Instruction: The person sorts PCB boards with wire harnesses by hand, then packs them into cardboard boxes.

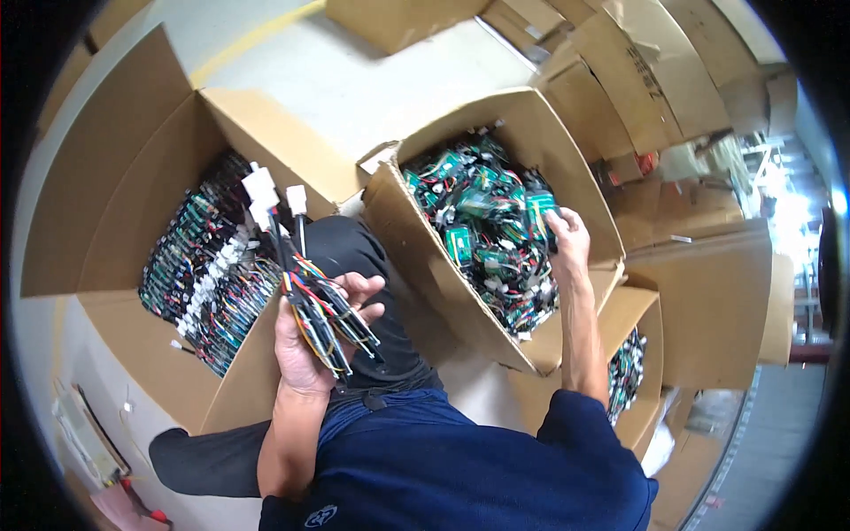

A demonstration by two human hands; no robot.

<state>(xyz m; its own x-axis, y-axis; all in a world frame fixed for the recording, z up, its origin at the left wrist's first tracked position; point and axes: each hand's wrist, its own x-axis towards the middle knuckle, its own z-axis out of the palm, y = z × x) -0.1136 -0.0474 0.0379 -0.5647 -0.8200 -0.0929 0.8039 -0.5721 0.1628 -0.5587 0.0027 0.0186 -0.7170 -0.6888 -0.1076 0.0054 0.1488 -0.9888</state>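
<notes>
Your dark blue shirt (478, 460) fills the lower foreground, and your dark trousers (394, 305) extend beyond it between two open cartons. Your left hand (310, 341) curls around a bundle of wired circuit boards (305, 281), held above your lap; white connectors (259, 188) stand at its upper end, and red, yellow and black leads run down it. Your right hand (568, 237) reaches into the middle carton (412, 243), its fingers narrowed at the edge of a green board (538, 211); you cannot tell whether the grip is firm. Around that board lies a loose heap of boards and cables (482, 203). To your left, the left carton (128, 239) contains closely packed rows of boards (190, 257) with white connectors along their middle.
</notes>
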